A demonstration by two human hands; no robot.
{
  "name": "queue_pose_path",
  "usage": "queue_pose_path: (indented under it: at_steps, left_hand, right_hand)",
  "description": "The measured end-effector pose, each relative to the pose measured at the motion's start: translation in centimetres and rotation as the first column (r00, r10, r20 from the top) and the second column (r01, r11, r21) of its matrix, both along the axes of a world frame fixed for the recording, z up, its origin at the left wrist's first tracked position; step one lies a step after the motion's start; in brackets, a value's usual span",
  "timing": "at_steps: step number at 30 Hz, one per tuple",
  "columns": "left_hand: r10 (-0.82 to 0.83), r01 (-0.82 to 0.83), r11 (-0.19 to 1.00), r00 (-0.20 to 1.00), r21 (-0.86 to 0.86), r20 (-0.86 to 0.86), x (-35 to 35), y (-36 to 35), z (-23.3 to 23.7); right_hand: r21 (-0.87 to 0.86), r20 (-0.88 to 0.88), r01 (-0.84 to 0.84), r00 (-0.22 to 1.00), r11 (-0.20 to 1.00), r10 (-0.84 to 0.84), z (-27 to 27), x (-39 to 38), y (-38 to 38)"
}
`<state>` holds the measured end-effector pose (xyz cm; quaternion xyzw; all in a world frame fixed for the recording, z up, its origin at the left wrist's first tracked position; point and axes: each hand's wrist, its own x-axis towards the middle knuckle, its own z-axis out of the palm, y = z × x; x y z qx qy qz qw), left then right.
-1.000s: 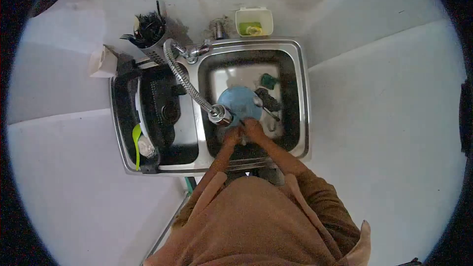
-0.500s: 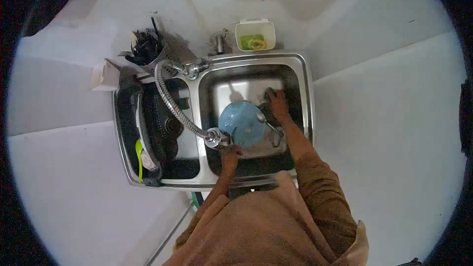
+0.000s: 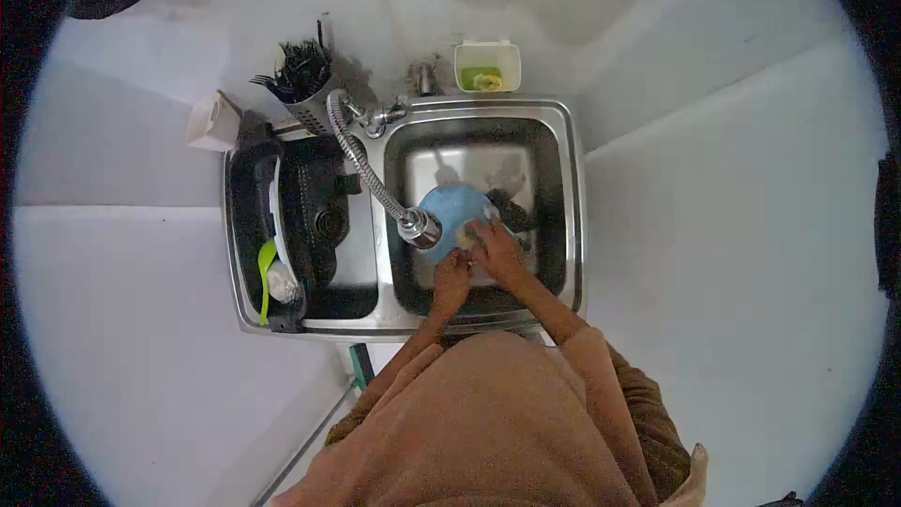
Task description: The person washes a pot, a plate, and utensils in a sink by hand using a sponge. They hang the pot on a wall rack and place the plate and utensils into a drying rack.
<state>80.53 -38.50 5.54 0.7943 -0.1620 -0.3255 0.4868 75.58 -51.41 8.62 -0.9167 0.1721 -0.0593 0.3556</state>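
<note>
A blue round dish (image 3: 441, 200) lies in the right basin of the steel sink (image 3: 574, 225), under the spray head of the tap (image 3: 419, 228). My right hand (image 3: 497, 252) is over the dish's near right part, fingers closed round a small pale yellow sponge-like piece (image 3: 465, 236). Just left of it, my left hand (image 3: 452, 280) is at the near rim with its fingers curled together; what they hold is hidden. A pale spoon-like end (image 3: 491, 213) shows beside my right hand. Dark cloth-like material (image 3: 511, 210) lies to the right of the dish.
A metal holder (image 3: 317, 111) full of dark cutlery stands behind the left basin. The left basin contains a dark rack (image 3: 289, 296), a white plate edge and a bright green utensil (image 3: 266, 272). A white tub (image 3: 488, 54) with yellow-green contents is at the back.
My right hand has come from the basin's far right side to the blue dish, now holding the pale piece. My left hand has moved slightly farther in, beside it. The view has shifted a little.
</note>
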Motion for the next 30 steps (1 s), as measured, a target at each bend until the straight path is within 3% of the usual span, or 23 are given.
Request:
queue_pose_path:
  at_steps: [1,4,6,7,8,9,10,11,12,13,15,16,18,19,22,24,26,28,30]
  left_hand:
    - [-0.037,0.020,0.995,0.985,0.100,0.169,-0.1,-0.1,0.3]
    - [-0.023,0.011,0.995,0.992,0.098,0.123,0.8,0.4,2.0]
    - [-0.031,0.019,0.994,0.994,0.111,0.104,1.3,0.7,2.5]
    - [-0.033,0.023,0.991,0.997,0.129,0.073,1.2,1.1,2.6]
    - [-0.032,0.022,0.992,0.997,0.128,0.076,0.9,1.6,1.4]
    - [-0.028,0.029,1.000,0.997,-0.010,0.076,0.2,2.2,-0.9]
    - [-0.024,0.035,0.988,0.997,-0.152,0.075,0.0,2.2,-0.7]
    - [-0.027,0.039,0.988,0.997,-0.150,0.078,-0.1,2.6,-0.5]
    - [-0.034,0.032,0.993,0.999,-0.111,-0.015,0.2,2.3,2.2]
    - [-0.034,0.026,0.997,0.994,-0.073,-0.107,0.5,2.0,3.8]
    - [0.019,-0.046,0.991,0.979,-0.127,-0.205,0.6,1.7,3.5]
    - [0.062,-0.119,0.978,0.952,-0.174,-0.301,0.7,1.6,3.4]
    - [0.029,-0.106,0.973,0.937,-0.205,-0.348,1.2,1.7,3.4]
    - [-0.002,-0.099,0.968,0.918,-0.233,-0.396,1.2,1.8,3.6]
    - [0.020,-0.079,0.982,0.947,-0.172,-0.321,0.8,1.2,5.7]
    - [0.039,-0.117,0.976,0.922,-0.182,-0.385,0.2,1.8,3.0]
    - [0.055,-0.150,0.972,0.894,-0.182,-0.445,-0.1,2.5,2.2]
    - [0.049,-0.061,0.997,0.960,-0.037,-0.275,0.1,2.7,2.6]
    - [0.058,-0.078,0.994,0.966,-0.071,-0.250,-0.4,2.7,2.5]
  right_hand:
    - [-0.011,0.007,0.002,1.000,1.000,-0.002,0.0,0.5,-0.1]
    - [0.094,0.065,0.130,0.989,0.987,-0.136,-0.1,1.5,-0.1]
    - [-0.096,0.112,-0.013,0.993,0.995,0.023,-0.1,1.1,1.1]
    - [-0.095,0.116,-0.012,0.993,0.995,0.023,-0.7,1.4,0.9]
    - [-0.081,0.137,0.117,0.985,0.990,-0.105,-1.4,2.1,0.0]
    - [-0.061,0.151,0.245,0.961,0.968,-0.233,-2.1,2.5,-0.7]
    - [-0.061,0.152,0.246,0.960,0.967,-0.234,-2.4,2.7,-1.3]
    - [0.452,-0.011,0.399,0.897,0.798,-0.442,-2.7,2.7,-1.8]
    - [0.798,-0.255,0.480,0.816,0.364,-0.519,-2.8,2.8,-2.0]
    - [0.799,-0.251,0.477,0.817,0.366,-0.519,-2.2,2.9,-1.8]
    - [0.900,-0.307,0.386,0.891,0.202,-0.335,-0.8,2.4,-1.1]
    - [0.900,-0.308,0.387,0.890,0.202,-0.336,0.0,2.5,-0.5]
    - [0.885,-0.252,0.336,0.928,0.323,-0.274,0.9,2.9,0.8]
    - [0.885,-0.255,0.340,0.926,0.319,-0.279,0.6,3.1,0.8]
    - [0.872,-0.207,0.318,0.928,0.371,-0.310,-0.6,4.1,0.0]
    - [0.919,-0.304,0.394,0.737,0.018,-0.604,-1.2,4.3,-0.6]
    - [0.918,-0.318,0.398,0.748,0.010,-0.582,-1.7,3.5,-0.4]
    - [0.916,-0.326,0.401,0.764,0.012,-0.557,-2.5,2.8,0.3]
    - [0.889,-0.360,0.457,0.701,0.001,-0.616,-3.3,2.2,1.4]
